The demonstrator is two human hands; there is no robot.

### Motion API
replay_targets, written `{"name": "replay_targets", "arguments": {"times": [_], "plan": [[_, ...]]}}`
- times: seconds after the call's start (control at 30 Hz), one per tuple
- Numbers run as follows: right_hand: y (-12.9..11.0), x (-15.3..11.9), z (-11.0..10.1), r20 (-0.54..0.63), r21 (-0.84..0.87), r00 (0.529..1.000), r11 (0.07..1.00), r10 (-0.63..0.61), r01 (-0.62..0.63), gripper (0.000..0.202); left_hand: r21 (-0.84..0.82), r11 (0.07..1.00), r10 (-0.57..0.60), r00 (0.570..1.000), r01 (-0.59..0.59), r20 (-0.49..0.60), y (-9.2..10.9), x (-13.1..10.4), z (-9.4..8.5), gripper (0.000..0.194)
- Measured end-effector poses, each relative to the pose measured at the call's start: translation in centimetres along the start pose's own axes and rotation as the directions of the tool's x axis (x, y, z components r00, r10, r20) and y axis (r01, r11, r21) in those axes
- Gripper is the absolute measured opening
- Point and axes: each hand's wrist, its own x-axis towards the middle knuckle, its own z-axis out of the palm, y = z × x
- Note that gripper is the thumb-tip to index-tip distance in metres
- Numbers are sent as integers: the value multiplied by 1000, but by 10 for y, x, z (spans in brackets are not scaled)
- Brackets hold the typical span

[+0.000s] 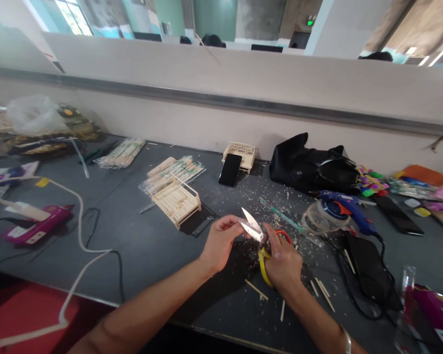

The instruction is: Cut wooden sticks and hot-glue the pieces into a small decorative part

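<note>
My right hand (283, 261) is closed round the yellow and red handles of the scissors (263, 268), whose blades are parted and point up and left. My left hand (221, 242) is in a pinch beside the blades; whatever its fingertips hold is too small to make out. Several thin wooden sticks (256, 289) and pale scraps lie on the dark table below and around my hands. To the left of them stands a small bed-like frame of sticks (179, 200). A small wooden bench (244, 153) with a black phone (230, 170) leaning on it stands farther back.
Bagged sticks (121, 153) lie at the back left. On the right are a black bag (310, 164), a blue glue gun (358, 216) on a clear tub, another phone (400, 216) and cables. A white cable (81, 216) and purple power strip (40, 226) are at left.
</note>
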Motion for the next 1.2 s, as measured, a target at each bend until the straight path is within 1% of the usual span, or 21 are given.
{"name": "replay_targets", "arguments": {"times": [0.2,0.47,0.7,0.77,0.93,1.03,1.13,1.2], "plan": [[-1,1,0,50,10,999,1000,16,-16,45,7,1000,9,1000,-9,-6,-1,0,1,10],[0,-1,0,84,9,996,1000,15,-16,44,25,1000,7,1000,-7,-7,-1,0,0,14],[-1,-2,0,198,27,977,996,82,-89,46,26,999,-21,1000,21,-11,-1,1,-1,13],[-2,-3,0,210,45,974,994,89,-100,46,33,999,-22,1000,22,-7,-1,1,-1,14],[-3,-1,0,192,159,977,980,90,-121,35,33,999,-19,1000,19,14,-1,2,-3,17],[0,3,2,173,241,968,945,183,-222,30,28,1000,-7,1000,6,18,-1,3,-4,17],[6,9,2,153,353,941,872,302,-338,30,25,1000,-4,999,3,32,0,6,-6,16],[11,12,1,152,411,928,832,339,-371,32,53,999,5,998,-8,56,1,10,-9,14]]}}
